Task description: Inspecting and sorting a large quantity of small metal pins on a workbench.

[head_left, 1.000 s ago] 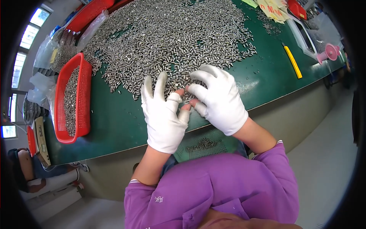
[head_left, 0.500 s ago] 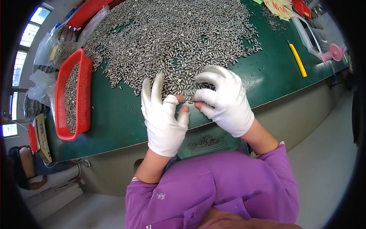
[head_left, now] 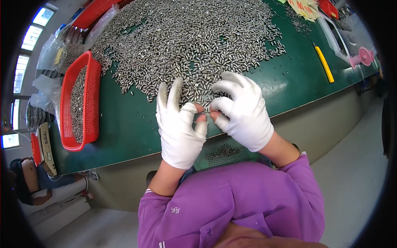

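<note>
My left hand (head_left: 180,131), in a white glove with bare thumb and index tips, is curled in a pinch at the near edge of a heap of small, shiny metal pins (head_left: 188,43). Its other fingers stretch toward the heap. Opposite it, my right hand (head_left: 245,110), gloved the same way, pinches at a tiny metal pin (head_left: 206,110) between the two hands. The right hand's other fingers arch over loose pins. Whatever the left fingertips hold is too small to make out.
On the left stands a red plastic basket (head_left: 97,103) holding pins. A green mesh basket (head_left: 202,162) with some pins sits below the table edge at my lap. A yellow cutter knife (head_left: 325,65) and a pink round-headed object (head_left: 365,56) lie at the right, on the green table (head_left: 124,142).
My left hand has shifted slightly right, its thumb and index tips closer to the right hand's fingertips. The right hand stays nearly in place.
</note>
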Motion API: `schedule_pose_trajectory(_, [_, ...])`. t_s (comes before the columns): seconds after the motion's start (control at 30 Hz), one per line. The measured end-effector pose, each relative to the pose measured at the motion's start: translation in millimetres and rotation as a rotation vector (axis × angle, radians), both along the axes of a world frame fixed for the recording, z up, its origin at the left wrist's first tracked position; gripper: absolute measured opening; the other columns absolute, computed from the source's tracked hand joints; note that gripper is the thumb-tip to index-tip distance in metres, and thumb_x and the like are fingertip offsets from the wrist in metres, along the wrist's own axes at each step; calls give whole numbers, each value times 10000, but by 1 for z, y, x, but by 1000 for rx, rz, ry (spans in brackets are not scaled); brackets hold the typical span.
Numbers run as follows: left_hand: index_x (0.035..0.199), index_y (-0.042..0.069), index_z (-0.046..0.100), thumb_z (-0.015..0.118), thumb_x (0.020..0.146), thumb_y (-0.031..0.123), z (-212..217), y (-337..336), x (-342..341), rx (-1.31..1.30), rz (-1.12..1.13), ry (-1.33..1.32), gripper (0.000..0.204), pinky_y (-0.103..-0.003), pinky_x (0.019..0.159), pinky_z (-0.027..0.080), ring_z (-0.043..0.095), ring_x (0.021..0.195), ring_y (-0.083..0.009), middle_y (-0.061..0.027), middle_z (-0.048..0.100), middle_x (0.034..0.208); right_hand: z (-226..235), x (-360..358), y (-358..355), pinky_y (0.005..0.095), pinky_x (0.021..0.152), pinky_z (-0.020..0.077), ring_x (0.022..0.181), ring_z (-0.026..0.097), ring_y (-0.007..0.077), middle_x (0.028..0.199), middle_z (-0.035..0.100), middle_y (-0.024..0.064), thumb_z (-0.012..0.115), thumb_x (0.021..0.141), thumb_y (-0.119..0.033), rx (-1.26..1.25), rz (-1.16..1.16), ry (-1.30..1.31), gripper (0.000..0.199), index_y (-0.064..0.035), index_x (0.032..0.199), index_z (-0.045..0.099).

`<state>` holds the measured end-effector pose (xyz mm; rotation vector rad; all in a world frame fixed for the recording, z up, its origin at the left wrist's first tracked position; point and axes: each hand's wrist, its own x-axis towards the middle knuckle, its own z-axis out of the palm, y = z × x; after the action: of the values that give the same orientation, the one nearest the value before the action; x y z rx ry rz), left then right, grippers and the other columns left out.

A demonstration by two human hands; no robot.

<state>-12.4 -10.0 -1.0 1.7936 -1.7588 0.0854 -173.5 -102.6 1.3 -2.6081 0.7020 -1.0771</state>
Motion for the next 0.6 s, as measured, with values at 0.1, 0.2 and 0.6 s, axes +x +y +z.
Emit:
schedule_pose_trajectory(0.1, [957,92,592,744,737,29,0,0,-1,-1,3,-11,274,-578,1117,386,406,1400,-536,-208,481,1519,-1,1,0,508,916,517,1158,603,368,1137,644,64,797,648,-121,-12,-12,-1,242,-130,838,648])
schedule_pose_trajectory(0.2, [955,87,585,739,744,30,0,1,-1,2,11,-21,267,-578,1122,386,409,1397,-538,-210,477,1521,0,1,1,514,942,510,1184,588,374,1161,638,66,794,648,-123,-18,-14,7,237,-132,832,646])
schedule_pose_trajectory(0.6, [913,93,572,717,725,-25,3,6,5,61,-68,24,265,-555,1119,400,401,1408,-547,-221,474,1528,2,-2,4,544,1018,460,1245,542,392,1200,629,60,816,645,-144,25,37,53,237,-148,809,646])
